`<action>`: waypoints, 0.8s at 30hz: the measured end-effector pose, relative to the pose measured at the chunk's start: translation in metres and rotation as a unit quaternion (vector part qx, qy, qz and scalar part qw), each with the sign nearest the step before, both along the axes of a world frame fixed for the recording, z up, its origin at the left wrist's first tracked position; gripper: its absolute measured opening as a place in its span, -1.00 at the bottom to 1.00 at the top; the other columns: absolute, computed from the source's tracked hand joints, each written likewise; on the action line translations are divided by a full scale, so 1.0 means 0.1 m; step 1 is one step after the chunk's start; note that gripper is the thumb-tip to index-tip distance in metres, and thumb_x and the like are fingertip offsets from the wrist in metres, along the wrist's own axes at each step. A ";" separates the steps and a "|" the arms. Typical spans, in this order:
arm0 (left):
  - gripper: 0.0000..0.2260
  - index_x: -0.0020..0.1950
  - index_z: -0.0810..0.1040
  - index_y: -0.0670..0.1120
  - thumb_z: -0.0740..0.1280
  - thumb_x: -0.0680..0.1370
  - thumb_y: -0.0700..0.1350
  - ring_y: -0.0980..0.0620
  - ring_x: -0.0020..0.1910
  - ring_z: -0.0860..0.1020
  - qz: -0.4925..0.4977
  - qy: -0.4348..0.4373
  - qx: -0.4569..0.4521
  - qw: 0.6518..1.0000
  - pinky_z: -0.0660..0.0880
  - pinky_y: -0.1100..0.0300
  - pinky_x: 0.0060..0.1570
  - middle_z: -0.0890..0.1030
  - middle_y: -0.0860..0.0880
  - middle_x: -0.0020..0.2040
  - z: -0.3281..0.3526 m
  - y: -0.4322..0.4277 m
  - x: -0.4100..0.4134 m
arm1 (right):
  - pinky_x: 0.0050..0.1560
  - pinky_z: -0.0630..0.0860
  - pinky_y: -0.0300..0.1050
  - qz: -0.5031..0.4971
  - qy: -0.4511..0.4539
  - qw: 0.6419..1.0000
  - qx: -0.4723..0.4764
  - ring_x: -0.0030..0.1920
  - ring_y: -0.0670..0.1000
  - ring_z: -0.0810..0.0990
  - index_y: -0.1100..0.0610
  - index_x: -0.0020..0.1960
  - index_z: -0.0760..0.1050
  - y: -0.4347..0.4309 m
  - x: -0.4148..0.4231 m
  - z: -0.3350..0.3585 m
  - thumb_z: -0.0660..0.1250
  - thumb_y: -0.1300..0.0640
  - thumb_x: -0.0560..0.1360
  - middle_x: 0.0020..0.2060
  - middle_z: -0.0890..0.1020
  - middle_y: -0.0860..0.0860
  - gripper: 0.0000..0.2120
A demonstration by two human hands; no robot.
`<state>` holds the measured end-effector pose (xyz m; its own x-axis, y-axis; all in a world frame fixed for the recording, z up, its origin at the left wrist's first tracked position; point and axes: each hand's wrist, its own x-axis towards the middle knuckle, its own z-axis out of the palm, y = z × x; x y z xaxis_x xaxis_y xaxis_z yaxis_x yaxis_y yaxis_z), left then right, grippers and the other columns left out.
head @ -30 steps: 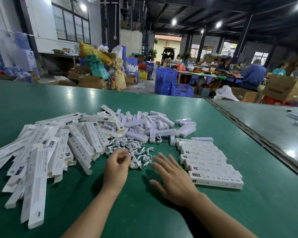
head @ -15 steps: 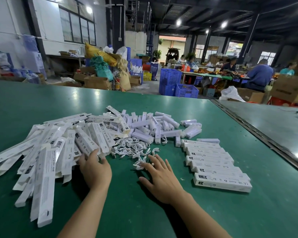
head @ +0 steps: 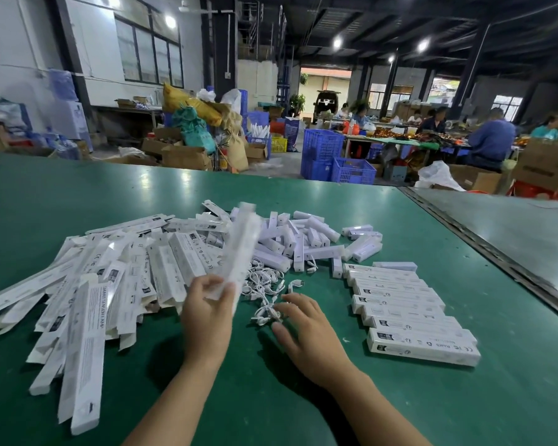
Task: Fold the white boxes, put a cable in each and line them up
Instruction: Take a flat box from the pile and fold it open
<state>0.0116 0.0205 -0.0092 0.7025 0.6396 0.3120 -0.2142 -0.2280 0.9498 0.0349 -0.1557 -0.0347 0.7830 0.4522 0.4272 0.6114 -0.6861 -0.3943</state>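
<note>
1. Head view, hand state. My left hand (head: 207,320) pinches the near end of one flat white box (head: 244,249) between thumb and fingers. The box is raised, tilted away from me and blurred. My right hand (head: 310,333) lies wide, fingers straight and spread, with the fingertips touching the near edge of the cable tangle (head: 264,284).
2. Head view, position of work. The cable tangle lies on the green table (head: 464,413) between the heap of flat boxes (head: 116,284) on my left and the row of finished boxes (head: 406,313) on my right. The finished boxes lie long side against long side. Short white pieces (head: 306,239) lie in a pile beyond the cables.
3. Risk, tangle. The cables are interlaced, so lifting one is likely to drag its neighbours along.
4. Risk, one-end grip. A box held at one end only may bend or slip while it is opened. It needs the second hand.
5. Risk, row. My right hand is near the row, and a careless sweep rightward could push the nearest box (head: 422,346) askew.
6. Markings.
   - The nearest box shows a CE mark and what appears to be "RoHS", upside down from my side.
   - CE marks also show in the heap.
   - One flat box there has a long printed line that seems to begin "SMART", and the rest is unreadable.
   - No brand name is legible.
</note>
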 end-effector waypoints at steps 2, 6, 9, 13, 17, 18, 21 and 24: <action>-0.83 -0.09 0.51 -0.05 0.49 0.49 -0.21 0.00 -0.09 0.63 -0.113 0.005 -0.038 0.993 0.54 0.28 -0.31 0.62 -0.04 -0.04 -0.01 -0.11 -0.03 | 0.39 0.26 -0.22 0.010 0.030 0.997 0.076 0.37 -0.15 0.33 0.02 0.39 0.44 -0.01 -0.04 0.04 0.01 -0.15 0.65 0.31 0.46 -0.13 -0.55; -0.64 -0.09 0.43 -0.15 0.61 0.35 -0.21 0.03 -0.27 0.60 -0.301 0.043 -0.053 0.951 0.52 0.20 -0.35 0.64 -0.23 -0.07 -0.03 -0.25 -0.10 | 0.03 0.48 -0.15 0.028 0.152 0.940 0.305 -0.02 -0.10 0.60 -0.11 0.02 0.58 -0.02 -0.12 0.08 0.00 -0.19 0.63 -0.06 0.65 -0.15 -0.61; -0.54 -0.11 0.34 -0.13 0.62 0.29 -0.14 0.06 -0.41 0.43 -0.405 0.101 -0.056 0.907 0.34 0.24 -0.47 0.64 -0.11 -0.17 0.00 -0.26 -0.14 | -0.01 0.56 0.18 0.040 0.244 0.883 0.399 -0.06 0.24 0.64 0.17 -0.01 0.62 -0.05 -0.11 0.10 0.03 -0.17 0.63 -0.10 0.69 0.18 -0.48; -0.62 0.00 0.34 -0.18 0.54 0.43 -0.21 0.04 -0.44 0.39 -0.450 0.156 -0.069 0.877 0.35 0.24 -0.43 0.58 -0.04 -0.32 0.01 -0.27 -0.16 | -0.20 0.51 -0.06 0.034 0.256 0.855 0.450 -0.15 0.11 0.63 0.06 -0.06 0.60 -0.08 -0.13 0.19 0.16 -0.22 0.54 -0.12 0.68 0.18 -0.60; -0.53 0.25 0.46 -0.06 0.51 0.40 -0.11 0.01 -0.40 0.49 -0.480 0.189 -0.052 0.855 0.45 0.19 -0.37 0.68 -0.14 -0.15 0.05 -0.26 -0.20 | -0.11 0.58 -0.09 0.021 0.294 0.799 0.524 -0.03 0.10 0.67 -0.01 -0.06 0.62 -0.12 -0.13 0.22 0.33 -0.28 0.45 -0.03 0.68 0.16 -0.65; -0.55 0.24 0.48 -0.02 0.50 0.38 -0.08 0.01 -0.39 0.50 -0.485 0.190 -0.044 0.852 0.47 0.18 -0.35 0.70 -0.13 -0.12 0.06 -0.25 -0.21 | -0.09 0.59 -0.06 0.019 0.303 0.782 0.544 -0.04 0.11 0.67 0.00 -0.07 0.63 -0.14 -0.12 0.23 0.37 -0.27 0.42 -0.05 0.69 0.15 -0.65; -0.61 0.23 0.53 -0.01 0.47 0.42 -0.03 -0.01 -0.35 0.56 -0.506 0.192 -0.029 0.841 0.53 0.16 -0.26 0.72 -0.15 -0.04 0.07 -0.24 -0.22 | -0.04 0.57 0.06 0.013 0.311 0.756 0.575 -0.11 0.15 0.63 0.12 -0.07 0.60 -0.16 -0.11 0.23 0.42 -0.16 0.43 -0.17 0.63 0.16 -0.66; -0.64 0.25 0.53 -0.10 0.42 0.47 -0.06 -0.07 -0.34 0.62 -0.516 0.197 -0.016 0.833 0.55 0.17 -0.25 0.72 -0.18 -0.01 0.08 -0.23 -0.22 | -0.06 0.58 0.06 0.012 0.317 0.754 0.576 -0.12 0.18 0.65 0.13 -0.08 0.63 -0.16 -0.11 0.23 0.41 -0.07 0.44 -0.15 0.66 0.19 -0.74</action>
<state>-0.0106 -0.0026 -0.0012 0.9275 -0.3653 -0.0790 0.0499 -0.0883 0.9948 0.0234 -0.1717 -0.0118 0.9923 0.0844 0.0907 0.0566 0.3424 -0.9379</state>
